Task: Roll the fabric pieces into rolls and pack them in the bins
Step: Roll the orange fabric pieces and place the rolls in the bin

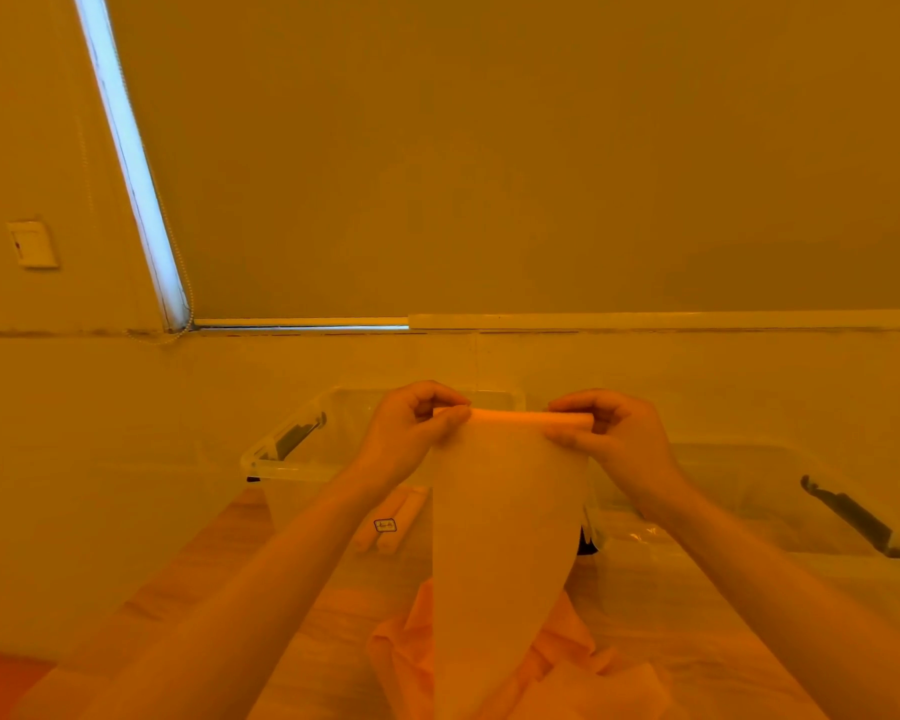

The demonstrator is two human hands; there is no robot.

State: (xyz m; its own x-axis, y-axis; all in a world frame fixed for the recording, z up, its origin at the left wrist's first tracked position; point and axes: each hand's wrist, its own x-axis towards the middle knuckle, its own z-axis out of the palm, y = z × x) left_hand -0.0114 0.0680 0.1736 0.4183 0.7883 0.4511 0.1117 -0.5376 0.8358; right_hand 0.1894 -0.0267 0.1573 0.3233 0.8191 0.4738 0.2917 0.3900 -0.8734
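Note:
Both hands hold up a pale fabric piece [505, 522] in front of me. Its top edge is wound into a thin roll [528, 418], and the rest hangs straight down. My left hand [411, 433] pinches the roll's left end, and my right hand [614, 433] pinches the right end. Behind the hands stands a clear plastic bin [281, 459] with two finished rolls [393, 517] lying inside. A second clear bin [749, 491] stands to the right. More loose fabric [557, 657] lies crumpled below the hanging piece.
Each bin has a dark latch handle, one at the left bin's side [297, 433] and one at the right bin's side [853, 517]. A wall with a window blind rises close behind the bins. A wall switch [32, 244] is at left.

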